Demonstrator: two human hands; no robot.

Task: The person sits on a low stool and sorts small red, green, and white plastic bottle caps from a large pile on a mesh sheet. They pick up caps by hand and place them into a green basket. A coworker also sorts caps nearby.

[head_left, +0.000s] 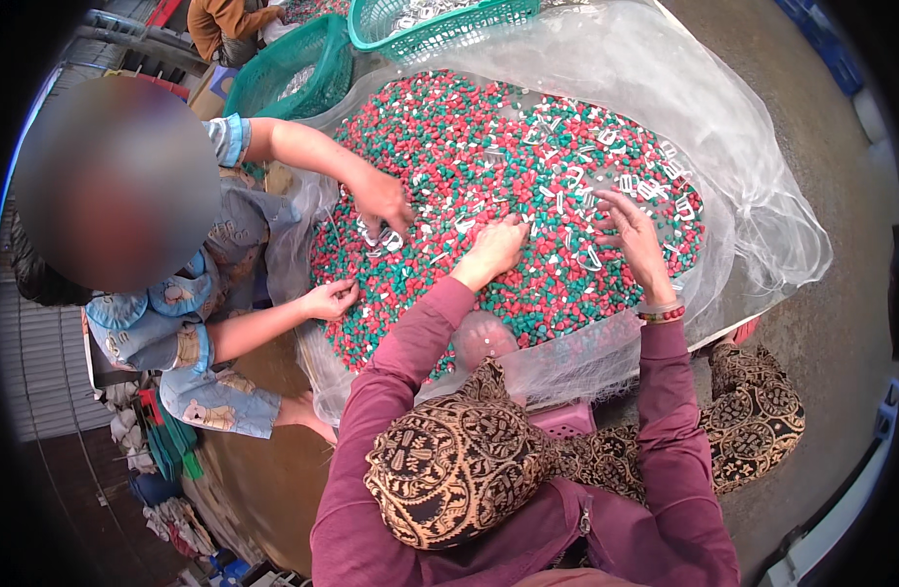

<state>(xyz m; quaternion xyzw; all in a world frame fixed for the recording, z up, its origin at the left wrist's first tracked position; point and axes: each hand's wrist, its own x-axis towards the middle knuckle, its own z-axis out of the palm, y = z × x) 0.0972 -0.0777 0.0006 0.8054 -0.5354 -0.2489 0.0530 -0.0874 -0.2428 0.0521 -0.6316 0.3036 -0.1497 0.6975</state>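
Note:
A wide pile of small red, green and white chips (567,303) is spread on a pale mesh sheet, with silvery buckle-like frames (650,186) scattered through it. My left hand (493,252) rests in the middle of the pile, fingers bent and drawn together against the chips; what lies under the fingertips is hidden. To its right, my right hand (633,240) hovers over the chips with fingers spread and nothing visible in it. Several silvery frames lie just beyond it. A loose pale frame (588,258) lies between my hands.
At left a person's hand (381,201) holds silvery frames over the pile; their other hand (332,298) is at its edge. Green baskets (317,73) stand at the far side. Translucent mesh (704,108) drapes over the right edge. A round clear object (484,338) sits near me.

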